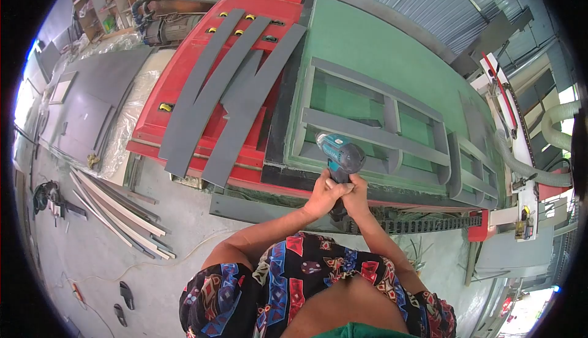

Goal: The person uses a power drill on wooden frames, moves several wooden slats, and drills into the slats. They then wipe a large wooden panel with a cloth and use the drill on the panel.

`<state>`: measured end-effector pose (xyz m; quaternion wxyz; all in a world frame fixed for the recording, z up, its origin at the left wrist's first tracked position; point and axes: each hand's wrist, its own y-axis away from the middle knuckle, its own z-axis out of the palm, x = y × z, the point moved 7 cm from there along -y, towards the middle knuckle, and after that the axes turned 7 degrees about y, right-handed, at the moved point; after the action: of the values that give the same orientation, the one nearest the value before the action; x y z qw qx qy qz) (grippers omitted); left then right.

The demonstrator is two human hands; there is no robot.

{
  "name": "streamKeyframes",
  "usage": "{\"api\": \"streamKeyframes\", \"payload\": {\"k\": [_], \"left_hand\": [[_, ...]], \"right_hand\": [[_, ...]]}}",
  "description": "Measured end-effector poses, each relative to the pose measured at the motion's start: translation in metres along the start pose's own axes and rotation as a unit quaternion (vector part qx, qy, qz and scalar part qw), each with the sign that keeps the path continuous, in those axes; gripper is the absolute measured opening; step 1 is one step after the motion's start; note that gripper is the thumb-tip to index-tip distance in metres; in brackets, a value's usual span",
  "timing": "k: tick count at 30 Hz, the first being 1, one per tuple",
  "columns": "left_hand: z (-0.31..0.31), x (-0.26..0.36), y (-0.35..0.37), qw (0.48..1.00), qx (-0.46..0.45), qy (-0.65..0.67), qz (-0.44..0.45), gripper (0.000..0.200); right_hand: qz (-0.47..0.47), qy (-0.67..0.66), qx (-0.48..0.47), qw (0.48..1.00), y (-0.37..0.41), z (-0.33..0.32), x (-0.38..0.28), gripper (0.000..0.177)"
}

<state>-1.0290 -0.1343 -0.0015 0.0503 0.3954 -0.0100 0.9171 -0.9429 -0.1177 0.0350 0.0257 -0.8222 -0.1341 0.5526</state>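
Part of the work looks done: on the green surface (380, 29), a larger grey frame (407, 144) lies with its long rails and crosspieces in place, and a smaller grey frame (454, 168) lies just beside its right end, also with crosspieces between its sides. Whether every joint is fastened is too small to tell. Three long grey boards (245, 125) lie loose and slanting across the red surface (151, 125) to the left, with a shorter piece among them; none is joined to a frame, so if they belong to this work, that portion remains undone. I would judge it somewhere midway, though the pictures do not settle it.

The power drill (346, 154) is held up in front of the body, at the near edge of the larger frame, its nose towards the rails; contact with them cannot be made out. The left hand (321, 198) and right hand (356, 198) meet around its handle, fingers curled in and pressed close, so both grips are closed on the drill, neither spread
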Motion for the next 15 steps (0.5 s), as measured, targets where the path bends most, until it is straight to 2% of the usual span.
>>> {"api": "streamKeyframes", "payload": {"k": [5, 15], "left_hand": [[-0.001, -0.008, 0.007, 1.000, -0.003, -0.003, 0.018, 0.049], [0.001, -0.013, 0.009, 1.000, -0.001, 0.003, 0.003, 0.048]], "right_hand": [[0.016, 0.014, -0.041, 0.999, 0.012, 0.002, 0.023, 0.028], [0.041, -0.038, -0.020, 0.998, 0.016, 0.000, 0.020, 0.030]]}}
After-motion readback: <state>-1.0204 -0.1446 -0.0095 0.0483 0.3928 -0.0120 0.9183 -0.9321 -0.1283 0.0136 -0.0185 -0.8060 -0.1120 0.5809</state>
